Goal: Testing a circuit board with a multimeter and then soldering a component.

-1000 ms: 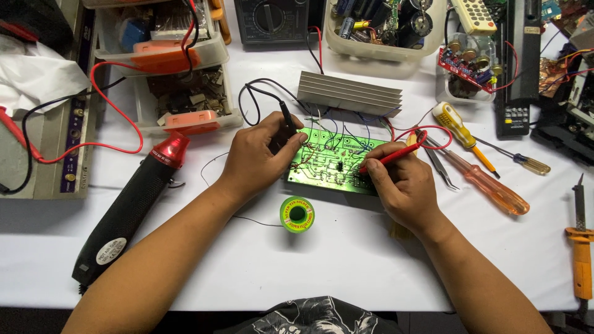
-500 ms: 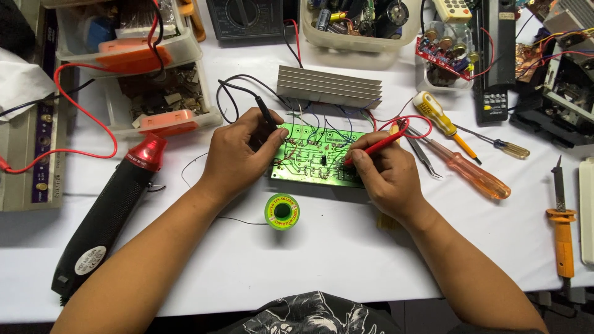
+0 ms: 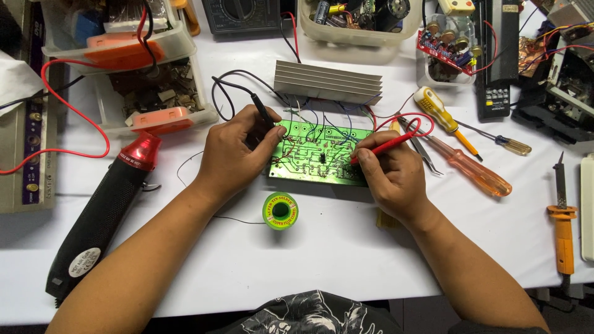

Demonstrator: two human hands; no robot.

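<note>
The head camera view has shifted: the white table (image 3: 346, 247) and everything on it now sit further left and lower in the picture than one second ago, and the far row of containers is cut off at the top edge.

The left hand (image 3: 238, 154) has not left the black probe (image 3: 263, 111), but its thumb now lies against the left edge of the green circuit board (image 3: 318, 154).

The right hand (image 3: 393, 176) holds the red probe (image 3: 387, 145) at a flatter angle, tip on the board's right half.
</note>
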